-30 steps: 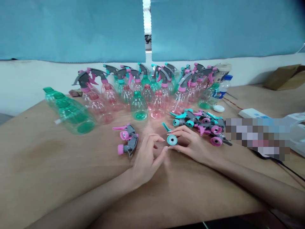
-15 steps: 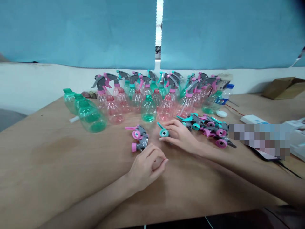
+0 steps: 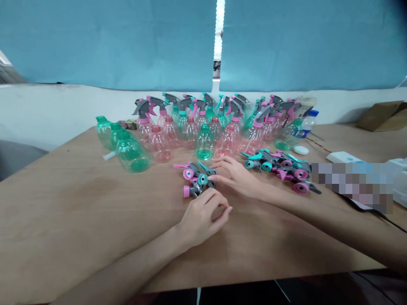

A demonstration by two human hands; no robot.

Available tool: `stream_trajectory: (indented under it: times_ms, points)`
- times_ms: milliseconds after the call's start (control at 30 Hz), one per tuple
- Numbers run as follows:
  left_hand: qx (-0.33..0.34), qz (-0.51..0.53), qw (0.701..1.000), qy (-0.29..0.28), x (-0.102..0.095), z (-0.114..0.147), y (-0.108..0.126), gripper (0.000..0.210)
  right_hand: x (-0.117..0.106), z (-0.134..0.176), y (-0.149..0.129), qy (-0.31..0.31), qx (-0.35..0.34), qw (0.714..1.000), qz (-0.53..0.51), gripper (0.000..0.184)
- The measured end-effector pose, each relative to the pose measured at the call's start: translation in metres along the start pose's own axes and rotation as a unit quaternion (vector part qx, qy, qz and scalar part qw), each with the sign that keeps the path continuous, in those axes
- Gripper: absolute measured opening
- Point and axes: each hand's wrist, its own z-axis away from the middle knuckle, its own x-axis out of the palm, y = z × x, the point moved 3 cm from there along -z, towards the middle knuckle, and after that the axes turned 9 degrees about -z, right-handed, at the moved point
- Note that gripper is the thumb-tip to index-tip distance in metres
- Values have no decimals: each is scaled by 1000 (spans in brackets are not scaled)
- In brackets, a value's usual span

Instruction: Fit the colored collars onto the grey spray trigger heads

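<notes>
My right hand [image 3: 237, 177] has its thumb and fingers about a teal and grey trigger spray head [image 3: 203, 179], thumb tip at the collar. This spray head lies against two pink and grey spray heads [image 3: 188, 174] on the table. Just in front, my left hand [image 3: 203, 218] rests with fingers curled towards the thumb, and nothing shows in it. To the right of my right hand lies a heap of teal and pink spray heads [image 3: 281, 165]. Behind my hands stand an uncapped green bottle [image 3: 204, 144] and several uncapped pink bottles [image 3: 160, 146].
Bottles with spray heads fitted [image 3: 237, 112] crowd the back of the wooden table [image 3: 79, 220]. Several green bottles [image 3: 133, 154] stand at the left. On the right are a blue-capped bottle [image 3: 308, 124], a white round lid [image 3: 300, 150], a blurred-out device and a cardboard box [image 3: 383, 116].
My right hand has carried the teal spray head leftward to the two pink ones. My left hand stays curled close by. The whole view has shifted slightly.
</notes>
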Motion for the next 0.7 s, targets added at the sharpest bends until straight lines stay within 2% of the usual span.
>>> stream_trajectory:
  times_ms: [167,433,567,700]
  points:
    - [-11,2,1000,-19,0,-2,-2,9,-35,16,17,24,-18,999,40,27]
    - [-10,-16,1000,-23,4,-7,-3,10,-97,56,47,69,23,988,134,31]
    - [-2,-32,998,-47,14,-15,-1,11,-120,76,70,51,46,983,172,39]
    - [-27,-36,997,-70,33,-30,2,10,-123,92,84,8,41,982,183,45]
